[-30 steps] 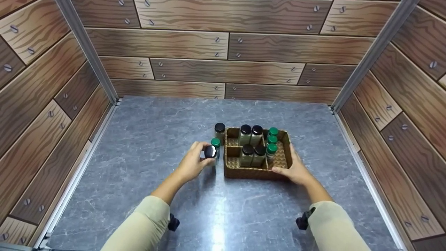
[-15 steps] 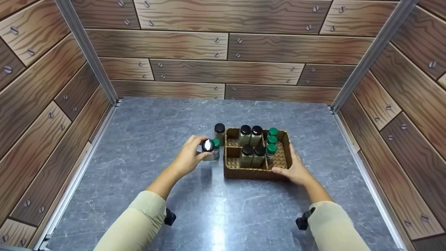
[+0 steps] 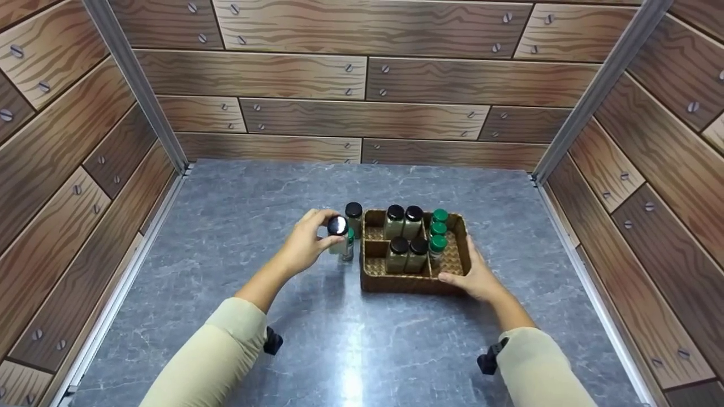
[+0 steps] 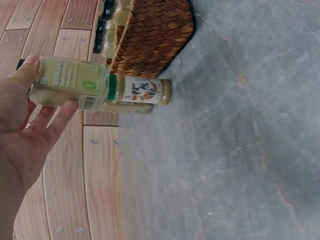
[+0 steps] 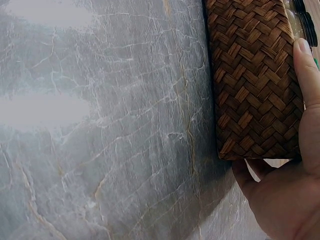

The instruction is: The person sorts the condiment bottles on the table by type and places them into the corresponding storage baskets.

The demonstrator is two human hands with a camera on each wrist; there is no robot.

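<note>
My left hand (image 3: 300,246) pinches a black-lidded glass spice jar (image 3: 337,226) between thumb and fingers, held upright above the table left of the basket. In the left wrist view the jar (image 4: 70,75) shows pale powder and a printed label. A green-capped spice jar (image 4: 145,91) stands on the table partly behind it, and another black-lidded jar (image 3: 353,219) stands farther back. My right hand (image 3: 479,277) grips the woven basket (image 3: 407,283) at its front right corner, thumb at the front rim. The right wrist view shows that thumb beside the basket's woven wall (image 5: 255,80).
Dividers split the basket into compartments. Black-lidded jars (image 3: 397,257) stand in pairs in the two left compartments, each with room at its left. Green-capped jars (image 3: 437,249) line the left side of the right compartment. Wood-patterned walls (image 3: 254,73) surround the grey marbled table (image 3: 243,203).
My left hand has moved slightly left, then farther back with the black-lidded jar. The right hand keeps its place on the basket. The head view has shifted slightly.
</note>
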